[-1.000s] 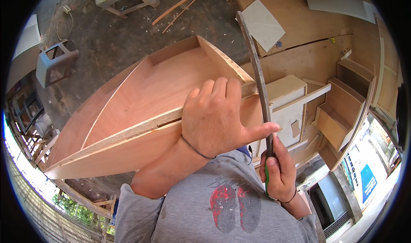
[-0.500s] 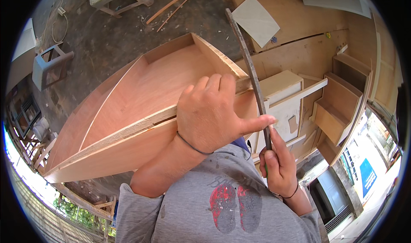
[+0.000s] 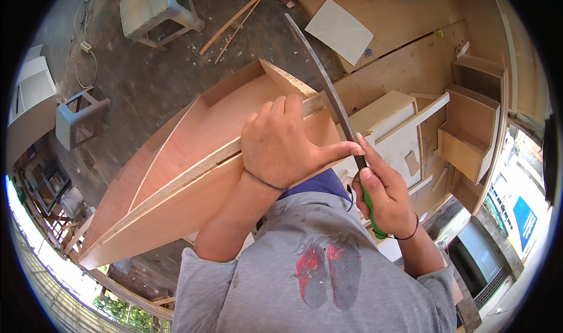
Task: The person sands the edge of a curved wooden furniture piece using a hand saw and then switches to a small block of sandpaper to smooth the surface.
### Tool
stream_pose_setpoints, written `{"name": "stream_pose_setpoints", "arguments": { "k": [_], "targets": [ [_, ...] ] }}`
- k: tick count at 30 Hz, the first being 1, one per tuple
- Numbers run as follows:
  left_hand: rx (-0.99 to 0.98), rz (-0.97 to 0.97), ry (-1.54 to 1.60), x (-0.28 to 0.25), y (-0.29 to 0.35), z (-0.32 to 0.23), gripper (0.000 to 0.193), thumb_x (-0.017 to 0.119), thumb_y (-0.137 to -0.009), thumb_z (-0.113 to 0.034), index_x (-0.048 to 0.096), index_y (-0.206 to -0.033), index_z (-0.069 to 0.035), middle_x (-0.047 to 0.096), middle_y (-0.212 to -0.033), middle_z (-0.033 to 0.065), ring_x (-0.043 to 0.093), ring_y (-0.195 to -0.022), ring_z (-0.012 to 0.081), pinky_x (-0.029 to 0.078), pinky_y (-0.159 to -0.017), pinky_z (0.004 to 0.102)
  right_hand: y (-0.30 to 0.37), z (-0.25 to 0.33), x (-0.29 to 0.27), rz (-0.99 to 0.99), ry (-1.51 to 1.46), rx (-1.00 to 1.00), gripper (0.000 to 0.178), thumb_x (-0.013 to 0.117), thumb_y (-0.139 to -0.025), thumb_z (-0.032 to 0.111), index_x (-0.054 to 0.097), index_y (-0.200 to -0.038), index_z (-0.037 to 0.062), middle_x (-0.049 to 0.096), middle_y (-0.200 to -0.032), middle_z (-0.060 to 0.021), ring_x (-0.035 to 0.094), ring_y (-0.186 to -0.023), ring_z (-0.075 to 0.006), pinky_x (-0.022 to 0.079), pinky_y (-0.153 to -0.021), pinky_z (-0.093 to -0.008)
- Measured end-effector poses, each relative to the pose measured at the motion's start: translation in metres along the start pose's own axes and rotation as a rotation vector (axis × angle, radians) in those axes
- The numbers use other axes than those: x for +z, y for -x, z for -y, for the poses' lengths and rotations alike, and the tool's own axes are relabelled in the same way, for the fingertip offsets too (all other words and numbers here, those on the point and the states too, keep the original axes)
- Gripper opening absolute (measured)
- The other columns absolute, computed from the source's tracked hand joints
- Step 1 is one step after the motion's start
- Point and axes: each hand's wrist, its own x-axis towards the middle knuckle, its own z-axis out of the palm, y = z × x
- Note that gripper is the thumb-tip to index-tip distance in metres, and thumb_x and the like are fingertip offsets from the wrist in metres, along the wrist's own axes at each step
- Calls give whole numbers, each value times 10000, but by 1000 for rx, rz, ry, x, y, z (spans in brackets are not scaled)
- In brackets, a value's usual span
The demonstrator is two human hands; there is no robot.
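Note:
A large box of reddish plywood panels [image 3: 176, 186], open at the top, stretches from the lower left to the middle. My left hand [image 3: 272, 142] is closed over its near top edge, the fingers curled across the rim. Its thumb reaches right and rests against a long, dark metal file [image 3: 324, 78]. My right hand [image 3: 388, 199] wraps round the file's green handle [image 3: 368, 201], with the index finger stretched along the metal. The file slants up and left past the box's right corner. My left palm and what the fingertips touch inside the box are hidden.
Plastic stools [image 3: 149, 10] stand on the dark floor at the far left, near thin wood strips [image 3: 240, 19] and a power cable. To the right lie a pale square board [image 3: 339, 33], wooden box frames [image 3: 390, 116] and stepped plywood compartments [image 3: 469, 122].
The file now leans further left, and more of its green handle shows. My right hand has shifted slightly up and right. My left hand keeps its hold on the rim; the whole view has moved a little.

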Motion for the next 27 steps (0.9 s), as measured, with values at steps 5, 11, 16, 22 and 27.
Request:
{"name": "stream_pose_setpoints", "arguments": {
  "k": [5,11,16,22,27],
  "targets": [
    [24,-7,-26,2,2,1,865,636,-528,-883,447,-641,-46,497,-594,117,539,-538,286,422,-481,392,4,3,2,-11,-36,55,496,394,-1025,144,315,-1513,105,477,-643,9,424,-485,-55,398,-472,-220],
    [-10,25,-23,3,4,-1,861,648,-529,-875,469,-653,-42,525,-614,125,568,-563,299,449,-505,396,6,7,4,24,-97,104,494,386,-1028,151,311,-1514,107,470,-647,4,423,-479,-58,398,-461,-222],
    [-20,38,-4,0,3,-4,815,680,-578,-823,481,-659,-37,559,-639,149,598,-598,327,463,-516,416,2,11,0,60,2,112,492,375,-1033,172,306,-1515,107,467,-643,7,422,-474,-60,393,-453,-224],
    [-36,56,-14,2,-2,5,739,702,-643,-750,506,-683,-39,585,-665,165,613,-627,366,469,-524,441,-28,5,6,32,-44,84,469,390,-1024,169,369,-1487,99,451,-677,10,419,-514,-57,393,-464,-220],
    [-34,53,-41,0,-10,13,733,656,-697,-752,520,-713,-31,604,-695,173,618,-665,388,477,-557,457,-31,10,6,34,18,-35,464,400,-1017,162,394,-1479,113,452,-703,17,421,-548,-59,398,-488,-223]
  ]
}}
